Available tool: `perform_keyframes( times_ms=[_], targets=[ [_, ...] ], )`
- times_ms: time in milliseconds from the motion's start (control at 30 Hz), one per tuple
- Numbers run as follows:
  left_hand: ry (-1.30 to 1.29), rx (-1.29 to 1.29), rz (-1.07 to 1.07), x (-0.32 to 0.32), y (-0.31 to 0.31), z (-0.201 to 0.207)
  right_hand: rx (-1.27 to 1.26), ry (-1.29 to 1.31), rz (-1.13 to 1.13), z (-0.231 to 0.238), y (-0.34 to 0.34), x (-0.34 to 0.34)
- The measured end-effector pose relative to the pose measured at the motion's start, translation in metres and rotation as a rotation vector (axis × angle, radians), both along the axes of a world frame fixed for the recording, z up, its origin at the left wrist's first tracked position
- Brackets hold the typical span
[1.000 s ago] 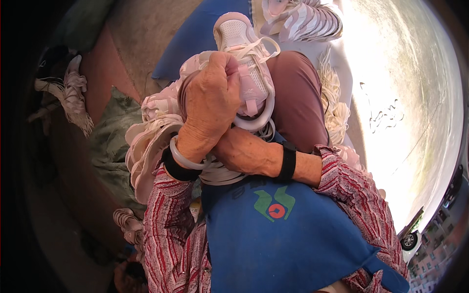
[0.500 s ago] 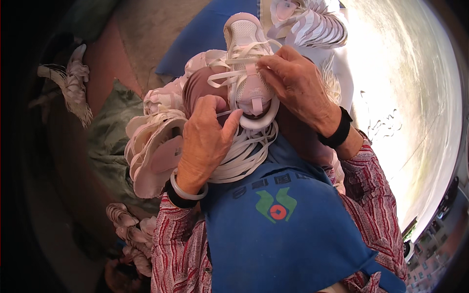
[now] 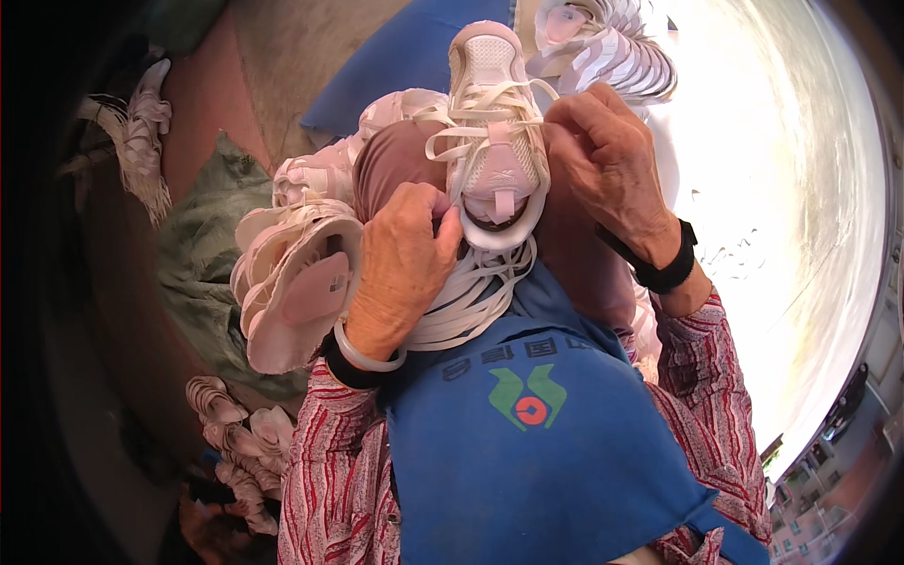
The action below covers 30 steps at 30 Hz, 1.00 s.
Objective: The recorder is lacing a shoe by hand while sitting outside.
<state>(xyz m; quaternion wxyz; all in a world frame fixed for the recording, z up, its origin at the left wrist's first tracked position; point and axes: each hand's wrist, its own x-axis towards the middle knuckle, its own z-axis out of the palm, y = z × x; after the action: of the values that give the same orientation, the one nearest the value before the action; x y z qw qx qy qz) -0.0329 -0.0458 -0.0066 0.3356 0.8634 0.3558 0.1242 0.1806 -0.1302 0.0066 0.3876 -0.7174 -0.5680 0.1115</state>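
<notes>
Bearing a bundle of loose white laces (image 3: pixel 476 311) on its upper part, the blue apron (image 3: pixel 603 452) covered the person's lap. At the left, a stack of shoe uppers (image 3: pixel 268 330) leaned together; a pink panel (image 3: pixel 315 290) with a small label was visible inside the pale rim of the nearest one. A second stack (image 3: pixel 621 61) was located at the top right.

The pale shoe upper (image 3: pixel 499 165) was positioned between the left hand (image 3: pixel 400 268) and the right hand (image 3: pixel 607 169), toe end away from the person and collar (image 3: pixel 504 239) toward the apron. Its surface was pale pink and white, with mesh at the toe, a pull tab (image 3: pixel 506 202) at the collar and cream lacing (image 3: pixel 490 115) crossing the front; lace loops projected from its left side.

The left hand was set at the upper's left edge, back facing up, thumb and forefinger nearly together. The right hand was set at the right edge, fingers curled inward, fingertips beside the lacing. Whether either hand gripped a lace could not be determined. Both wrists carried black bands (image 3: pixel 670 268).
</notes>
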Motion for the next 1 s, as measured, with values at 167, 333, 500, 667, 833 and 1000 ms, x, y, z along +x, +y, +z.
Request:
perform_keyframes(
  times_ms=[167, 333, 500, 667, 833, 1000],
  targets=[
    [-0.061, -0.037, -0.055, -0.005, 0.004, 0.0, 0.213, 0.945, -0.199, 0.002, -0.005, 0.013],
    [-0.08, -0.757, 0.245, -0.006, 0.012, 0.022, 0.308, 1.481, -0.235, 0.03, 0.028, -0.028],
    [-0.006, -0.754, 0.137, -0.03, 0.02, 0.02, 0.042, 1.365, -0.007, 0.014, 0.005, 0.01],
    [-0.025, -0.472, 0.133, -0.062, 0.042, 0.042, 0.037, 1.134, -0.231, 0.007, -0.04, 0.074],
    [0.041, -0.379, 0.278, -0.117, 0.042, 0.087, 0.076, 1.085, -0.502, 0.007, -0.082, 0.135],
    [0.144, -0.266, 0.566, -0.185, 0.043, 0.119, 0.213, 0.948, -0.834, -0.029, -0.13, 0.205]
  ],
)
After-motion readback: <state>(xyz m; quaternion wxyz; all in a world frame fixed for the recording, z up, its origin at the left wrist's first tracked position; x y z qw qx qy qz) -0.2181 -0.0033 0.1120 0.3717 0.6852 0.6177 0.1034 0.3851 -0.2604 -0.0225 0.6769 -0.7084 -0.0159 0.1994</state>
